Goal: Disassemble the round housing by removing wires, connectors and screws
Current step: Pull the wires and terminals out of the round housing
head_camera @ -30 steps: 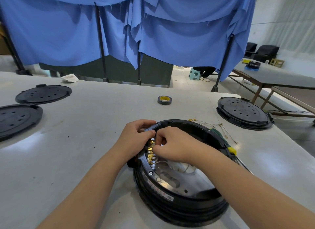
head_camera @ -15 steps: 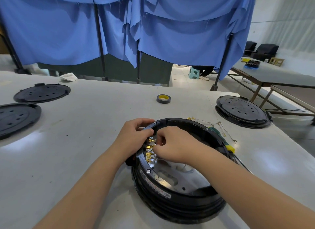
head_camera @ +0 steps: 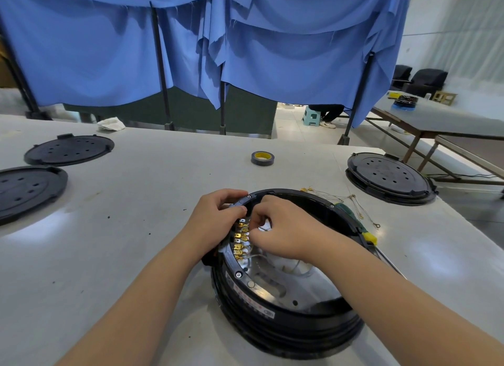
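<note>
Leftmost, two black lids [head_camera: 68, 149] [head_camera: 27, 189] lie flat near the table's [head_camera: 136, 229] left edge, with a crumpled white cloth [head_camera: 111, 123] at the far edge behind them. Further right, a tape roll [head_camera: 262, 157] sits toward the far middle. Next comes the housing [head_camera: 286, 305], a black ring standing open near the front edge, right of centre, with a row of gold connectors [head_camera: 240, 239] along its inner left wall. On that left rim the left hand [head_camera: 215, 218] grips, fingers curled over the edge, thumb outside. Touching it, the right hand [head_camera: 283, 229] reaches inside, fingertips pinching at the connectors; what exactly they hold cannot be told. Behind the housing's right side lie loose thin wires [head_camera: 354, 204] and a green and yellow screwdriver [head_camera: 354, 221] leaning against the rim. Toward the right edge rests another black lid [head_camera: 390, 177]
</note>
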The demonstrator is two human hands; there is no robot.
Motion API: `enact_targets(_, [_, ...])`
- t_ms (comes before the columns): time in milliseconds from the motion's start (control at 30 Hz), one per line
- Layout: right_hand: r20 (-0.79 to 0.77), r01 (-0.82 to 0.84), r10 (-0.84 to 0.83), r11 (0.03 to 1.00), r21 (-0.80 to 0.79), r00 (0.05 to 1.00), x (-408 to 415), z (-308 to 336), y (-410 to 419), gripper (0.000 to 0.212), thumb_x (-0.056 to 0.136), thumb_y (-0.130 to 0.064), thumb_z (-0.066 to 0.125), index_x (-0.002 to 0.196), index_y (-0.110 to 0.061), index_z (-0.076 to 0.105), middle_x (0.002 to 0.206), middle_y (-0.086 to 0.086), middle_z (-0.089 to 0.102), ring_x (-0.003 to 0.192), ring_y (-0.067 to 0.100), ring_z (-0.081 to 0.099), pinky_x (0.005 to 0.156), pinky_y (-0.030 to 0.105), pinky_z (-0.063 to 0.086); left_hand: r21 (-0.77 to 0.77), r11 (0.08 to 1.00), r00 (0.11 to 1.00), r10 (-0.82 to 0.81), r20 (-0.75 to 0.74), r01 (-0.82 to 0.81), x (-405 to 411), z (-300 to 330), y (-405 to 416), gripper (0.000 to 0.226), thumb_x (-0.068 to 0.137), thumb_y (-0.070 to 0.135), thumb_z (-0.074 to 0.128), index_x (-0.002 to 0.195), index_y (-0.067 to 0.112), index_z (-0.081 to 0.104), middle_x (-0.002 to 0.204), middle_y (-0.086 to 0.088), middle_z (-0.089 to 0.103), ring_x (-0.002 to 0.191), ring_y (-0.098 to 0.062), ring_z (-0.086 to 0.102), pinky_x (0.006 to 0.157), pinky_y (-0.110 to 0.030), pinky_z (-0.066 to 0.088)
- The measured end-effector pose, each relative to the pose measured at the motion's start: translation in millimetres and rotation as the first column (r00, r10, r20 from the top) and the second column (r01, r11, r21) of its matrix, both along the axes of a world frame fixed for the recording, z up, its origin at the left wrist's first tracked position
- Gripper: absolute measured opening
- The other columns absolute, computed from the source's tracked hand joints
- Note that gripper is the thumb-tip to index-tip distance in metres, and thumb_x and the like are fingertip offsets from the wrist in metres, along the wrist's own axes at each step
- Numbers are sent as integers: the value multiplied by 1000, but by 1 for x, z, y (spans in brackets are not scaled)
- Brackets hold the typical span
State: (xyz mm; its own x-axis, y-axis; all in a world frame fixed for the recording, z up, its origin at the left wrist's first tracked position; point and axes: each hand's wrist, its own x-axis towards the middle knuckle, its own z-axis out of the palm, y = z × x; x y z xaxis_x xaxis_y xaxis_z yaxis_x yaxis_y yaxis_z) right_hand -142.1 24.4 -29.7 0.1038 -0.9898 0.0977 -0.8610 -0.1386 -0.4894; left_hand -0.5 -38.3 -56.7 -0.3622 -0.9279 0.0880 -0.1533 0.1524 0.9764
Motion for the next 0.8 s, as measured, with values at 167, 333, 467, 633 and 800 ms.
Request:
enact_targets(167, [106, 6, -1, 999, -49, 994, -1, 1, 1, 7, 76, -18, 61, 78, -24, 64, 93, -8, 55, 80, 3, 50, 74, 22, 42, -2, 1000, 1000, -10, 2, 10, 1, -1, -1, 31, 85, 3, 63, 106, 26, 69, 97, -2, 73, 87, -14, 70, 74, -23, 54])
enact_targets(333, [170, -27, 35, 999, -46, 985, 0, 5, 4, 12, 77, -14, 60, 77, -26, 65, 78, -12, 58, 66, -5, 47, 64, 16, 37, -24, 1000, 1000, -5, 26, 6, 0, -1, -1, 34, 81, 4, 64, 102, 29, 69, 96, 1, 73, 90, -13, 69, 78, -24, 55])
enact_targets(467, [143, -57, 59, 998, -19, 988, 0, 14, 9, 12, 78, -13, 60, 78, -23, 67, 64, -11, 53, 56, -5, 45, 53, 8, 34, -23, 1000, 1000, -5, 22, 6, 1, -2, -1, 34, 81, 4, 64, 101, 30, 69, 95, -1, 74, 90, -15, 70, 80, -26, 55])
enact_targets(633, [73, -132, 126, 988, 82, 989, 5, 21, 21, 7, 80, -17, 62, 79, -22, 67, 59, -9, 53, 52, -1, 46, 51, 10, 36, -15, 1000, 1000, -3, 19, 4, 1, -3, -2, 32, 83, 4, 63, 103, 28, 69, 94, -3, 74, 88, -22, 71, 81, -32, 56])
enact_targets(800, [-85, -107, 115, 990, 89, 990, 10, 10, 33, 1, 84, -29, 58, 85, -30, 57, 63, -9, 56, 58, 2, 50, 52, 20, 34, -6, 1000, 1000, -9, 7, 9, 1, -2, -2, 30, 85, 5, 62, 99, 31, 68, 92, -1, 74, 79, -16, 71, 69, -22, 56])
